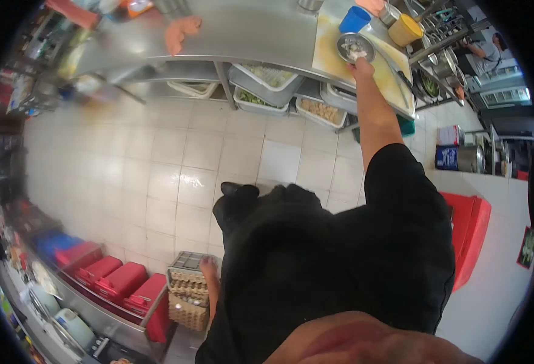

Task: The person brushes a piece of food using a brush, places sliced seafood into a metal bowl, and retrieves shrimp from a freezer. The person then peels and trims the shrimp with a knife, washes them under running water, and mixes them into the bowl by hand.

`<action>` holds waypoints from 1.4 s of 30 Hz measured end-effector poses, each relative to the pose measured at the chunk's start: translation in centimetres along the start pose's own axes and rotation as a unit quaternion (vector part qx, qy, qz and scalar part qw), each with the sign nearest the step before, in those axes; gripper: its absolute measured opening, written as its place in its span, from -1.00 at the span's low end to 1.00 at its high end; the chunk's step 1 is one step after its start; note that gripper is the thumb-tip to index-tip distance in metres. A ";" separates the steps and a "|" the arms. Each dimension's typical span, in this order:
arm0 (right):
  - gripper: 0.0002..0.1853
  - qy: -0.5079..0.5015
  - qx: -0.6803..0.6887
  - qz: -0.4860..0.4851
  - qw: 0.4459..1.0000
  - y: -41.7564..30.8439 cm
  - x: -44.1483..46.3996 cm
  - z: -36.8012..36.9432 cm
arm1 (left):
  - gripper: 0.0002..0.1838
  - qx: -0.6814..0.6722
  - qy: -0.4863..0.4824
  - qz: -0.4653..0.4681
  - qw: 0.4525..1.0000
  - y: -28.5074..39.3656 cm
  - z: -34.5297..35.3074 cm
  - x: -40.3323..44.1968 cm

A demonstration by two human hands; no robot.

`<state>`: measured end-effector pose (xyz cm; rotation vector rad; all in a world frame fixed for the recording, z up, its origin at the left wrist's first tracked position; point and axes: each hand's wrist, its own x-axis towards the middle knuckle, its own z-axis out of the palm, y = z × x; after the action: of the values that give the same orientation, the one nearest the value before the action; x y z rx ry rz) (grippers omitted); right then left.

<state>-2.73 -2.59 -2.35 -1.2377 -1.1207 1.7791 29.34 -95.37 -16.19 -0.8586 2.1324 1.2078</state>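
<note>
My right hand (361, 67) is stretched forward over the steel counter, closed on the near rim of a small metal bowl (370, 50). Whitish pieces (355, 51) lie in the bowl, close to my fingers. Beneath it is a stained, pale cutting board (327, 51). A long knife with a black handle (404, 77) rests along the board, right of my hand. My left hand (207, 264) hangs low at my side, near the top of a grey crate (188, 260) above stacked egg trays (188, 300). Its small, blurred fingers look loosely open, with nothing visible in them.
A blue cup (355, 20) and a yellow container (405, 30) stand behind the bowl. Food tubs (261, 103) sit under the counter (261, 36). Red bins (121, 283) line the lower left, and a large red box (470, 236) is at my right. Another person (485, 53) stands far right.
</note>
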 end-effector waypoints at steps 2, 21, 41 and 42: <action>-0.66 0.041 -0.031 -0.001 0.999 0.7 -2.7 3.3 | -0.76 0.101 0.042 0.163 0.980 3.8 -3.9 6.6; -0.77 -0.565 -0.342 -0.164 0.733 15.8 -44.2 44.9 | -0.78 -0.397 -0.119 0.181 0.892 62.4 -6.6 19.7; -0.68 -0.741 -0.441 -0.001 0.506 12.4 -44.7 45.3 | -0.78 -0.477 -0.029 0.157 0.864 56.2 2.7 12.6; -0.67 -0.759 -0.440 0.023 0.480 10.8 -43.9 44.5 | -0.78 -0.484 -0.034 0.163 0.859 55.8 3.6 11.4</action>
<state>-31.99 -57.23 11.08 0.5552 -3.2392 2.1711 -19.17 -73.07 4.07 -0.7995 1.5587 2.5339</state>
